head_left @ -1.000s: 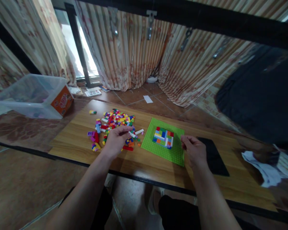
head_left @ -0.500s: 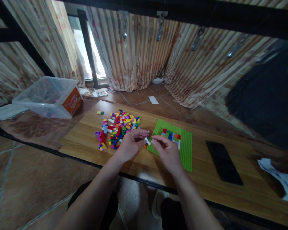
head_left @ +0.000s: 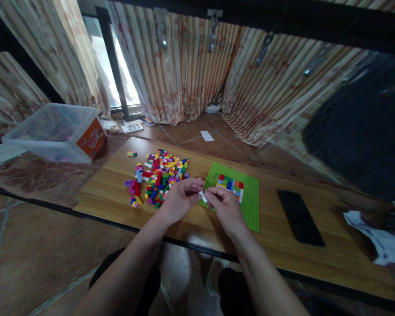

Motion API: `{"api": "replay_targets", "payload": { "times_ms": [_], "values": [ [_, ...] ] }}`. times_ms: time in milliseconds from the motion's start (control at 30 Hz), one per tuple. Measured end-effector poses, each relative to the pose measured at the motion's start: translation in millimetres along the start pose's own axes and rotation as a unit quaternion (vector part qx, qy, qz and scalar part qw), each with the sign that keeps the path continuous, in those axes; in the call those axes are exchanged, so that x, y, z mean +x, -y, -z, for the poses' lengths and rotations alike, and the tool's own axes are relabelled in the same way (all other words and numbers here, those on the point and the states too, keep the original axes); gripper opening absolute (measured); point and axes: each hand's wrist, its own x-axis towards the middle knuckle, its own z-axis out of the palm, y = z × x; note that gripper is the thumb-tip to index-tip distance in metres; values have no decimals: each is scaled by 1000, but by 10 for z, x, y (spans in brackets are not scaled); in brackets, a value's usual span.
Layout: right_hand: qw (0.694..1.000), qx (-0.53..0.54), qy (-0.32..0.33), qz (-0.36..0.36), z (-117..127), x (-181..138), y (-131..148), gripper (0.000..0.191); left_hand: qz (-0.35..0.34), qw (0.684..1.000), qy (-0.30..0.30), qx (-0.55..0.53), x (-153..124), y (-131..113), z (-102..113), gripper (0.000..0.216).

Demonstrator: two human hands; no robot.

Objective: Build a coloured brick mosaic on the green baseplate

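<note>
My left hand (head_left: 179, 199) and my right hand (head_left: 224, 207) meet over the near left corner of a green baseplate (head_left: 250, 204). Both pinch a small white brick (head_left: 202, 195) between their fingertips. On the baseplate sits a low block of coloured bricks (head_left: 231, 185), just beyond my right hand. A pile of loose coloured bricks (head_left: 159, 175) lies on the wooden table (head_left: 112, 193) to the left of my left hand.
A black phone (head_left: 299, 216) lies flat right of the baseplate. A clear plastic bin (head_left: 52, 137) with an orange label stands on the floor at the far left. White cloth (head_left: 378, 237) lies at the table's right end. Striped curtains hang behind.
My left hand lifted a white brick from the pile and moved right. My right hand came left from the baseplate's right edge, and both now pinch the brick.
</note>
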Motion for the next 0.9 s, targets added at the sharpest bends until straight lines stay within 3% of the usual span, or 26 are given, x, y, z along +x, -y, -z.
{"api": "replay_targets", "payload": {
  "times_ms": [200,400,533,700,900],
  "values": [
    [998,67,0,-18,124,-10,10,22,23,999,7,-30,3,-27,-66,30],
    [993,-18,-115,-5,743,-31,72,23,-34,995,-51,79,38,-48,-2,18],
    [990,-90,-103,-42,1089,-117,32,28,-43,992,-55,104,41,-50,57,17],
    [980,-173,-74,-64,1161,-145,-163,24,-28,990,-59,123,40,-8,44,19],
    [972,-218,-83,-25,1126,-81,-241,21,-15,991,-56,120,68,34,16,19]
  ]
}}
